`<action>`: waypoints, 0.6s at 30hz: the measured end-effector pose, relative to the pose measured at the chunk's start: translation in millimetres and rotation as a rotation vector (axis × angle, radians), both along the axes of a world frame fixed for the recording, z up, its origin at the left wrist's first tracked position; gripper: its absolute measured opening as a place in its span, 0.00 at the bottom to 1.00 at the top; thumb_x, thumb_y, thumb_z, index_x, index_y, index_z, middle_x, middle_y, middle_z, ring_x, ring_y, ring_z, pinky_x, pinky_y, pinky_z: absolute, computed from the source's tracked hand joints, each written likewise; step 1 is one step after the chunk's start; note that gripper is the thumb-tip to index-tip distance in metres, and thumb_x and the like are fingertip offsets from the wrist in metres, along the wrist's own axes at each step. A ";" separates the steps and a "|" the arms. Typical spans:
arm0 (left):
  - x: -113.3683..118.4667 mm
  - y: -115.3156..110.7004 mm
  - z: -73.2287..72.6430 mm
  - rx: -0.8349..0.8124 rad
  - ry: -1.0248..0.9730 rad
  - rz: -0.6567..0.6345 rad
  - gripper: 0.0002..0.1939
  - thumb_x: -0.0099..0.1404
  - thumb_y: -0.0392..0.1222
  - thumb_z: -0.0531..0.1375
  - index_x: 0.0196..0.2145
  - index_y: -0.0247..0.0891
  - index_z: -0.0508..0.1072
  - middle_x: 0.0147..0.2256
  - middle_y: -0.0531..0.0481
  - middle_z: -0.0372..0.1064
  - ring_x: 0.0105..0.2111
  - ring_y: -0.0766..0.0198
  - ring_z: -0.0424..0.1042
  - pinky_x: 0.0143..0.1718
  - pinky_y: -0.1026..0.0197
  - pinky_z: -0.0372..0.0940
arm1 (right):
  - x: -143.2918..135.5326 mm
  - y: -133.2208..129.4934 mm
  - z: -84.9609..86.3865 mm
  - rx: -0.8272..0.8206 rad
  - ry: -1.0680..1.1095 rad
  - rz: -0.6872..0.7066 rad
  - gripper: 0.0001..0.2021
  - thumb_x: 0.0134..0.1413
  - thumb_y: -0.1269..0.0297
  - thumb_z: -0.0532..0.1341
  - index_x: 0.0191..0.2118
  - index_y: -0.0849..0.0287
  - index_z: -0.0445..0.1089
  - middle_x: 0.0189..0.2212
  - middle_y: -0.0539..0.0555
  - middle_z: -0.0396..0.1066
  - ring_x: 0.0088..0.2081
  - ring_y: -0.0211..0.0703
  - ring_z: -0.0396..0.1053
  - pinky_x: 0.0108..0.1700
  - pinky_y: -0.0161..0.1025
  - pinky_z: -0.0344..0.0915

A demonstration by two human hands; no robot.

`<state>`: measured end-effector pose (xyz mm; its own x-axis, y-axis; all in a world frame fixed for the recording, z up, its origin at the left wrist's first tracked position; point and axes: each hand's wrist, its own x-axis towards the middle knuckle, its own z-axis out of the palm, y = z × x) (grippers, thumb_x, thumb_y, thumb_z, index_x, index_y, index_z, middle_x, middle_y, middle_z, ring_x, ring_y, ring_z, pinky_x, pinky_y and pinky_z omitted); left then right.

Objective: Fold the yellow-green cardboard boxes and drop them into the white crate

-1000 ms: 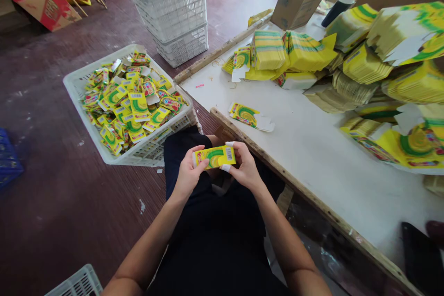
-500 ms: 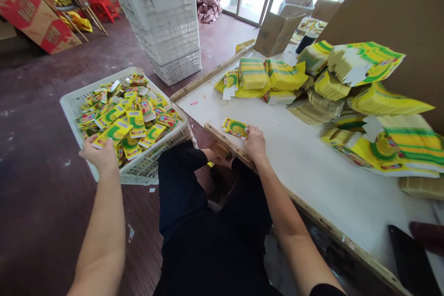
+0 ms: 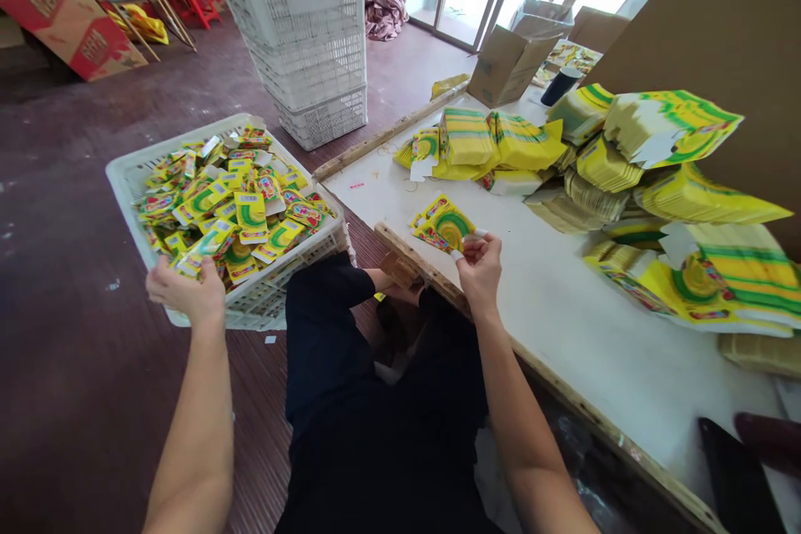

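Observation:
My left hand is over the near left rim of a white plastic crate. Its thumb and fingers are apart around the lower end of a small yellow box lying on the heap; whether they touch it is hard to see. Many similar small yellow-and-green boxes fill the crate. Above the white tabletop, my right hand pinches the edge of a yellow carton with a green ring print. Pale coverings show on some right fingertips.
Stacks of flat yellow cartons lie along the table's far side. A brown cardboard box stands at the far end beside a dark cylinder. Tall stacked white crates rise from the floor. Wooden strips edge the table.
The right hand has raised and turned its carton, so more of the printed face shows. My left hand has drawn slightly back from the small box, which now lies more tilted.

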<state>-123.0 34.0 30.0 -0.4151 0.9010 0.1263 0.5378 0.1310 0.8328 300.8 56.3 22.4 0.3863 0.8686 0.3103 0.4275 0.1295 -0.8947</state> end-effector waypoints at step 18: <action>201.8 -44.0 41.8 0.271 -1.188 -0.040 0.32 0.44 0.76 0.58 0.25 0.40 0.67 0.21 0.57 0.58 0.21 0.69 0.59 0.25 0.65 0.62 | -123.5 -106.7 24.5 -0.167 0.270 0.840 0.26 0.46 0.64 0.69 0.52 0.54 0.62 0.39 0.51 0.69 0.36 0.39 0.68 0.40 0.36 0.70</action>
<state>78.8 -10.0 71.8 -0.3724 0.9193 -0.1276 -0.5781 -0.1222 0.8068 177.2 -50.4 46.9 -0.3550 0.9235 0.1451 0.0225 0.1636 -0.9863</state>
